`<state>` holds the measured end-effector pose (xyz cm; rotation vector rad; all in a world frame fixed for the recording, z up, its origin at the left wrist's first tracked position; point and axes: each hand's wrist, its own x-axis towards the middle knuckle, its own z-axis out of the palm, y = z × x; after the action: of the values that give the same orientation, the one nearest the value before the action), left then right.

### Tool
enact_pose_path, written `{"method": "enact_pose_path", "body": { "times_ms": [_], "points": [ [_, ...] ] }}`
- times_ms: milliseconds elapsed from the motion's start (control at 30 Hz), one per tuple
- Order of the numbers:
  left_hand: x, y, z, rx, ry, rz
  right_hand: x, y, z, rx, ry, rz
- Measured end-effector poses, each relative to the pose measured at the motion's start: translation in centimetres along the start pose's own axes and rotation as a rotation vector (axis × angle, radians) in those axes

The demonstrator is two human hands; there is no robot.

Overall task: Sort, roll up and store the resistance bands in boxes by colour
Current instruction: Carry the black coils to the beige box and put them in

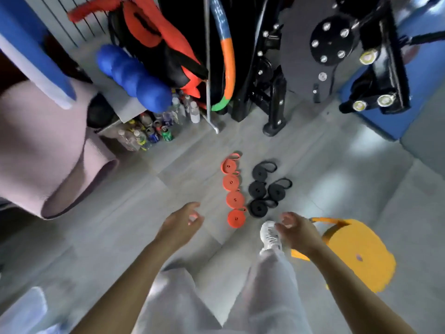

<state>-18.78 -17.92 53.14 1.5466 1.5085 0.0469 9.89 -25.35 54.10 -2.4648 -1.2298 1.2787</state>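
Yellow stool [356, 251], perhaps, partly behind right forearm [337, 271].

Soft daylight, motion blur, warped edges

Left of the black machine [272, 75] sits a blue roller [134, 77], bottles and cans [154, 132] lower left, a pink mat [45, 145] farthest left, a yellow stool [358, 256] well below it.
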Motion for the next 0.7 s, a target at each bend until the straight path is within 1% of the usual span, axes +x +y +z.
{"method": "enact_pose_path", "body": {
  "times_ms": [67,133,200,267,400,467,567,700],
  "points": [
    [3.9,0.8,4.2,-0.051,0.020,-0.089,6.7,2.0,-2.2,-0.059,-0.039,-0.043],
    [8.3,1.1,8.5,-0.080,0.000,-0.142,13.3,4.4,-3.7,-0.079,-0.021,-0.049],
    [12.8,1.0,12.9,-0.082,-0.028,-0.161,19.6,7.1,-4.0,-0.117,-0.031,-0.037],
    [18.0,0.3,17.5,-0.068,-0.080,-0.157,25.9,10.3,-3.0,-0.209,-0.066,-0.045],
    [28.8,-2.7,26.5,-0.020,-0.129,-0.148,37.1,16.5,1.6,-0.490,-0.179,-0.103],
    [33.6,-4.6,30.9,0.004,-0.138,-0.146,41.9,19.4,4.1,-0.562,-0.217,-0.122],
    [39.8,-7.8,37.4,0.092,-0.177,-0.156,48.1,23.5,8.4,-0.564,-0.249,-0.148],
    [45.9,-12.2,45.7,0.159,-0.214,-0.193,54.6,28.7,15.3,-0.521,-0.248,-0.255]
  ]
}}
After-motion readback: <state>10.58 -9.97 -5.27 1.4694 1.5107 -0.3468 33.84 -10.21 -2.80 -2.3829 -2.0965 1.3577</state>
